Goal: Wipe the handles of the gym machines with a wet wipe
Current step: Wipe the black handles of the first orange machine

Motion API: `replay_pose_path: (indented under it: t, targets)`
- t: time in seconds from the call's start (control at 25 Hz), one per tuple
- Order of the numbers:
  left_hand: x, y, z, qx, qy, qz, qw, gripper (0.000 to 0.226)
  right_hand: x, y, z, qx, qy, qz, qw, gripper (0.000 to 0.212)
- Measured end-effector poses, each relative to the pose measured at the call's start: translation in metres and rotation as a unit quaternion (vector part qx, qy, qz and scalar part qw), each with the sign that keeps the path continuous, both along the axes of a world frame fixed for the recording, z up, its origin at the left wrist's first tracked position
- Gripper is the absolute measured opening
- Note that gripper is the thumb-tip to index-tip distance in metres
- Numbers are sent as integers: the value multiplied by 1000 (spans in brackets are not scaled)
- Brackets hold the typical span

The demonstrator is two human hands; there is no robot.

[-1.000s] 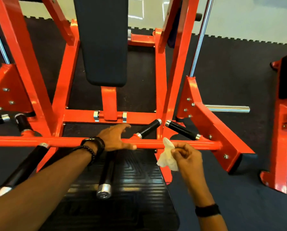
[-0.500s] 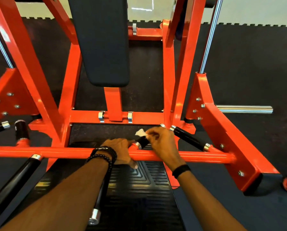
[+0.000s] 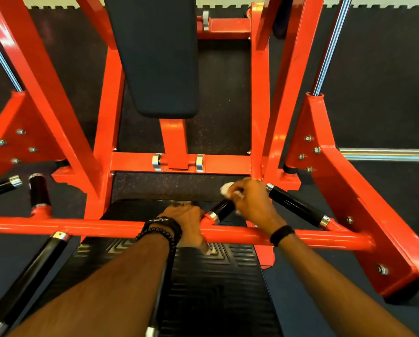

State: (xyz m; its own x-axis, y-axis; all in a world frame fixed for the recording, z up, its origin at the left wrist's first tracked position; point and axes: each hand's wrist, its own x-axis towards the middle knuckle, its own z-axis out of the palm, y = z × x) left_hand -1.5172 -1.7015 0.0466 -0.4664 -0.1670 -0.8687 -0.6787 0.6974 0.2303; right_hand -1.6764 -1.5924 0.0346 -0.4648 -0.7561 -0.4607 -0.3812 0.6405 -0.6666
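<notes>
1. Dark rubber matting (image 3: 386,69) covers the gym floor, its jigsaw edge meeting paler flooring along the top of the frame; an orange machine frame (image 3: 106,117) fills the picture, with a black pad (image 3: 154,57) hanging at upper centre.

2. Across the lower middle runs an orange crossbar (image 3: 81,227). The left hand (image 3: 186,222) has its fingers curled over this bar just left of centre, bracing.

3. Right of centre, the right hand (image 3: 252,205) is wrapped round the far end of a short black handle (image 3: 221,210) that rises from the bar, with the white wet wipe (image 3: 227,188) bunched under its fingers, so wipe and handle are touching.

4. A second black handle (image 3: 296,205) angles off just beside it to the right; more handles (image 3: 39,190) stand at the left edge, and a long one (image 3: 28,278) reaches toward the lower left corner.

5. The step in hand looks like wiping the centre-right handle. To do it well, I judge the wipe should wrap the whole grip and be drawn along it from chrome collar to tip while twisting, so the underside gets cleaned too.

6. Keeping the left hand's hold on the bar should steady the reach.

7. The neighbouring handle seems the natural next one; whether the others are already wiped cannot be told.
</notes>
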Motion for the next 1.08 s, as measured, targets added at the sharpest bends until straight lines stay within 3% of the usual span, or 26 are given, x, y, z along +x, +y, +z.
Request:
replay_pose_path:
  t: [0.12,0.32,0.56,0.76,0.96,1.08]
  targets:
    - [-2,-1,3,3,3,-7,1000,90,36,6,15,-42,-16,115,992,12]
    - [-3,0,5,-8,12,0,1000,85,-35,-2,-19,63,108,-16,992,21]
    - [-3,-1,2,4,7,1,1000,87,33,15,13,1,1,13,1000,20]
    - [-5,-1,4,1,17,-2,1000,81,-18,2,-4,69,58,-151,984,21]
    - [-4,-1,1,-7,22,-16,1000,90,47,7,27,36,-2,-50,998,21]
    - [-4,-1,2,1,25,-16,1000,86,12,-1,15,66,80,-65,992,11]
